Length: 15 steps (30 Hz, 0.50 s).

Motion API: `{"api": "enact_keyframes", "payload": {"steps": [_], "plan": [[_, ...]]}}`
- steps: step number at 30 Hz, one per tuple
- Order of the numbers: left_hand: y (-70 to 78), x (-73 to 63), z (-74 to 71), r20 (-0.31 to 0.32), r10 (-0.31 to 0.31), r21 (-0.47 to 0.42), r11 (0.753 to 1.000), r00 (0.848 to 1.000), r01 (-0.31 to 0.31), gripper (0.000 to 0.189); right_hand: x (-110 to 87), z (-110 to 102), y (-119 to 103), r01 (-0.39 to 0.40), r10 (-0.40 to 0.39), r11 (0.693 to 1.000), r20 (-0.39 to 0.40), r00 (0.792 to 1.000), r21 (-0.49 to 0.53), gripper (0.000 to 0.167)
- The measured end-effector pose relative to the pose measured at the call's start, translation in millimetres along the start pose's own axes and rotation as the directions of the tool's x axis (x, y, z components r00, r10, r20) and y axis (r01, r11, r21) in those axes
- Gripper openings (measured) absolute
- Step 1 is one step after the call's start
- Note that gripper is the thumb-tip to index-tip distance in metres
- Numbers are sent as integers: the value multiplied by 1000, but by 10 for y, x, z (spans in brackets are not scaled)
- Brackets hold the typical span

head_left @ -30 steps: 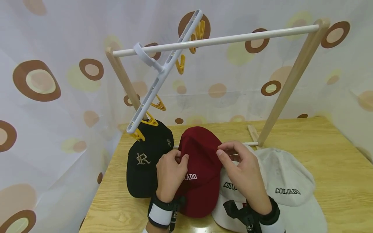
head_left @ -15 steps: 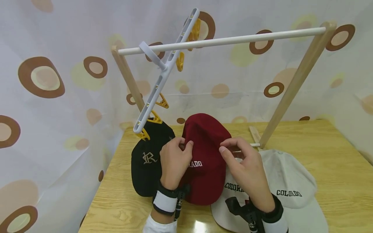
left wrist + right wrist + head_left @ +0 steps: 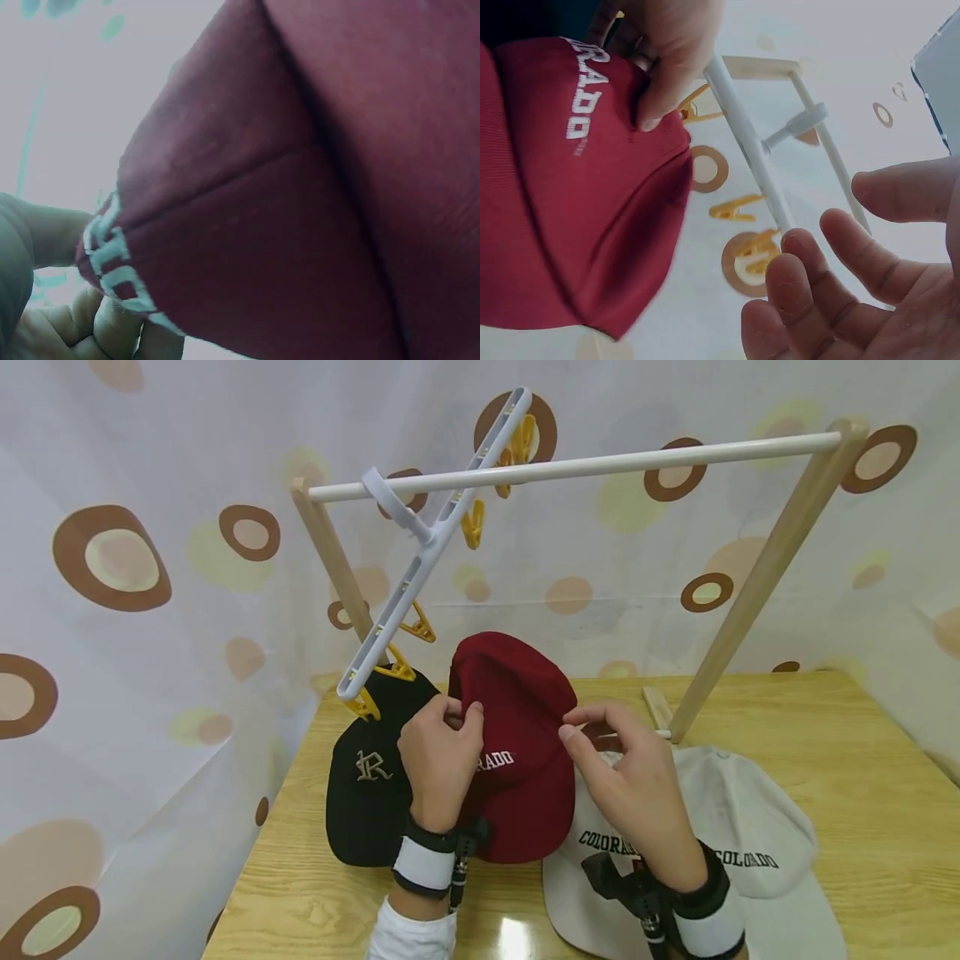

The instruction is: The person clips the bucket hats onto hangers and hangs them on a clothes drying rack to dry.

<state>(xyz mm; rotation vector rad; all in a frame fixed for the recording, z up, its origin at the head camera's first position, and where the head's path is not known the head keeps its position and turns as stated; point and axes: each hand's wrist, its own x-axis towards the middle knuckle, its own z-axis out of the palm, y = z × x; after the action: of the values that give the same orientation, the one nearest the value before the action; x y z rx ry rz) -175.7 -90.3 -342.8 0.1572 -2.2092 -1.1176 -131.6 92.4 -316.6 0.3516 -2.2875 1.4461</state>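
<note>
My left hand [image 3: 441, 756] pinches the dark red baseball cap [image 3: 525, 814] at its left front, beside the white lettering. The cap stands upright, bill down, in front of the hanging clips. In the left wrist view, thumb and fingers [image 3: 56, 234] hold a fold of it near the letters. My right hand [image 3: 626, 777] hovers by the cap's right edge, its fingers loosely bent; in the right wrist view these fingers [image 3: 847, 300] hold nothing and are apart from the cloth. A black cap [image 3: 360, 810] lies left, partly behind my left hand.
A white clip hanger [image 3: 401, 589] with yellow clips [image 3: 472, 524] hangs by its hook on the white rod [image 3: 615, 463] of a wooden stand [image 3: 772, 564]. Its near clips overlap the black cap. Two pale caps, one beige [image 3: 570, 893] and one light grey [image 3: 757, 810], lie right on the table [image 3: 285, 893].
The red cap has risen in the head view, swinging right and then back left, with my left hand still pinching it. The right hand has stayed by its right edge. The view has shifted slightly.
</note>
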Motion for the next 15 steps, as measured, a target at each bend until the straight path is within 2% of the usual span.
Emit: {"api": "enact_keyframes", "payload": {"steps": [8,15], "plan": [[-80,2,3,-23,-30,18,999,999,30,23,273,135,-99,158,-158,987,27,987,-33,12],[-94,16,14,-36,-40,21,999,999,41,24,499,337,-212,248,-242,964,73,968,-99,18]]}}
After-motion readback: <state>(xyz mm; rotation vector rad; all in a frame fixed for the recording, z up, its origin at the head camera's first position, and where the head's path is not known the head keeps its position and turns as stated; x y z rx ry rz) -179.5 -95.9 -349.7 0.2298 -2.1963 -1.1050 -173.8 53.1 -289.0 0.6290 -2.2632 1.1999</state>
